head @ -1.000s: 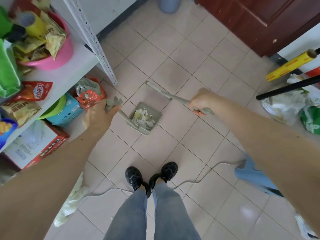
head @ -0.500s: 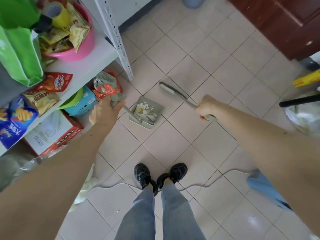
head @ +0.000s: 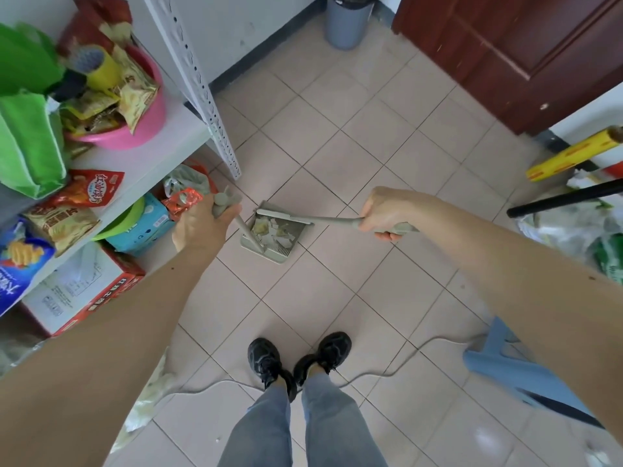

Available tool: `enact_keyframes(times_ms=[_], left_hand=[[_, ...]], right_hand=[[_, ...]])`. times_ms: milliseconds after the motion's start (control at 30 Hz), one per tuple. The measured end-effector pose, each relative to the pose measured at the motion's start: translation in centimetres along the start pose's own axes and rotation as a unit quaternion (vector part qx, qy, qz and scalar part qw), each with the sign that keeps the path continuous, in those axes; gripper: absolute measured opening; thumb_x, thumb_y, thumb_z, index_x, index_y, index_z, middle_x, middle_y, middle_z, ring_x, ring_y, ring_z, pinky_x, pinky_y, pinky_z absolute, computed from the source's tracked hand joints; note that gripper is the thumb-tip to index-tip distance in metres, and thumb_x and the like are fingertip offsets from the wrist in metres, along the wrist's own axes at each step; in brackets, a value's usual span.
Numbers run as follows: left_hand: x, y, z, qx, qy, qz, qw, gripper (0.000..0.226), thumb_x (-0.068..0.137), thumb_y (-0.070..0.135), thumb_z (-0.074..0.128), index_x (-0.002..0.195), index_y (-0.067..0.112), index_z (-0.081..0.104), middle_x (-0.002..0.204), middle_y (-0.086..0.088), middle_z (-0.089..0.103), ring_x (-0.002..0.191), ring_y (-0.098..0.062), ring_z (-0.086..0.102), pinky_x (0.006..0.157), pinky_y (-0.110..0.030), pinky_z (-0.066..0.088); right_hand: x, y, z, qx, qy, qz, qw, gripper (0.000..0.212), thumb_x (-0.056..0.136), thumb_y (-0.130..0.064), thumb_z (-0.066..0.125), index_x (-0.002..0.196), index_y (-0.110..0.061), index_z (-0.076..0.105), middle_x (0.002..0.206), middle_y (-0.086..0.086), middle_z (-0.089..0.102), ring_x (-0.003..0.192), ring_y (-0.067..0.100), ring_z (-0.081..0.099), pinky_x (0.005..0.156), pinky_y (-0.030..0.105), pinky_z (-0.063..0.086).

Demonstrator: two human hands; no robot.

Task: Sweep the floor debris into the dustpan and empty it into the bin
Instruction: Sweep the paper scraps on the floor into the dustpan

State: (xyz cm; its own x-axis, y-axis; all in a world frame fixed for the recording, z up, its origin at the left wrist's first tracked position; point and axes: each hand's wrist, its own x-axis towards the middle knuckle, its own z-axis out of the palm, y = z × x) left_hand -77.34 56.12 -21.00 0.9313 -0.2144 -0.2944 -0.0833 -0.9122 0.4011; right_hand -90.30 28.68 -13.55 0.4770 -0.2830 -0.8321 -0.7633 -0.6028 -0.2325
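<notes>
A grey-green dustpan (head: pixel 274 253) rests on the tiled floor in front of my feet, holding pale scraps of debris (head: pixel 273 229). My left hand (head: pixel 201 227) grips the top of its long upright handle. My right hand (head: pixel 382 212) is closed around the handle of a matching broom (head: pixel 332 220), whose head lies across the far edge of the dustpan. A grey bin (head: pixel 347 23) stands by the wall at the top, next to the door.
A white shelf unit (head: pixel 199 82) with snack bags and a pink bowl fills the left. A brown door (head: pixel 505 52) is at top right. A blue stool (head: pixel 515 369), a cable (head: pixel 401 362) and bags lie on the right.
The broom head has swung from up and left of the dustpan down onto its far edge. The camera view has shifted back, bringing the bin into sight.
</notes>
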Motion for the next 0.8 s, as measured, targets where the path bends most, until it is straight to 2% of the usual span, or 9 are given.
enact_keyframes(times_ms=[67,200,300,367,467,633,800], left_hand=[[0.1,0.9,-0.7,-0.015,0.005,-0.001,1.000,0.046,0.087,0.060,0.056,0.106,0.018,0.060,0.094,-0.009,0.065,0.096,-0.035,0.061,0.073,-0.040,0.044],[0.5,3.9,-2.7,-0.023,0.024,0.013,0.999,0.045,0.087,0.059,0.056,0.107,0.019,0.061,0.091,-0.005,0.061,0.097,-0.033,0.061,0.071,-0.037,0.043],[0.8,6.4,-4.1,-0.042,0.035,0.032,0.998,0.044,0.087,0.059,0.056,0.108,0.021,0.062,0.102,-0.006,0.067,0.100,-0.033,0.061,0.075,-0.038,0.046],[1.3,8.1,-4.9,-0.055,0.041,0.042,0.997,0.045,0.084,0.063,0.056,0.103,0.023,0.062,0.099,-0.005,0.068,0.097,-0.032,0.062,0.077,-0.041,0.051],[2.0,11.1,-6.4,-0.058,0.057,0.065,0.995,0.045,0.085,0.064,0.055,0.104,0.024,0.062,0.098,-0.001,0.067,0.094,-0.029,0.062,0.079,-0.041,0.052],[3.9,16.4,-9.1,-0.048,0.083,0.094,0.991,0.045,0.087,0.061,0.055,0.100,0.018,0.061,0.090,-0.002,0.064,0.089,-0.028,0.062,0.070,-0.035,0.047],[7.4,21.4,-11.9,-0.044,0.104,0.105,0.988,0.046,0.089,0.058,0.055,0.102,0.015,0.060,0.092,-0.003,0.063,0.085,-0.026,0.058,0.067,-0.034,0.042]], right_hand=[[-0.8,0.4,-0.9,-0.001,0.008,-0.002,1.000,0.015,0.090,-0.006,0.056,0.075,-0.001,0.056,0.063,0.012,0.052,0.021,0.012,0.044,0.032,0.012,0.035],[-3.2,1.3,-3.3,0.008,0.022,0.001,1.000,0.012,0.092,-0.007,0.055,0.084,0.000,0.060,0.062,0.012,0.052,0.021,0.010,0.044,0.033,0.011,0.034],[-4.9,2.3,-5.3,0.035,0.034,0.005,0.999,0.018,0.094,-0.008,0.055,0.101,0.006,0.066,0.061,0.011,0.053,0.021,0.009,0.044,0.032,0.010,0.033],[-5.6,3.2,-6.9,0.038,0.051,0.002,0.998,0.025,0.094,-0.012,0.058,0.111,0.005,0.067,0.064,0.012,0.057,0.023,0.010,0.046,0.033,0.013,0.037],[-6.4,4.4,-9.6,0.045,0.075,-0.004,0.996,0.029,0.093,-0.017,0.062,0.112,0.003,0.068,0.066,0.013,0.062,0.034,0.013,0.051,0.037,0.018,0.041],[-7.4,6.0,-14.2,0.072,0.108,-0.018,0.991,0.030,0.092,-0.019,0.065,0.110,0.004,0.069,0.070,0.015,0.064,0.048,0.020,0.053,0.040,0.022,0.043],[-6.9,6.3,-19.0,0.127,0.123,-0.031,0.984,0.031,0.093,-0.017,0.065,0.109,0.008,0.068,0.069,0.017,0.060,0.047,0.018,0.049,0.034,0.019,0.038]])
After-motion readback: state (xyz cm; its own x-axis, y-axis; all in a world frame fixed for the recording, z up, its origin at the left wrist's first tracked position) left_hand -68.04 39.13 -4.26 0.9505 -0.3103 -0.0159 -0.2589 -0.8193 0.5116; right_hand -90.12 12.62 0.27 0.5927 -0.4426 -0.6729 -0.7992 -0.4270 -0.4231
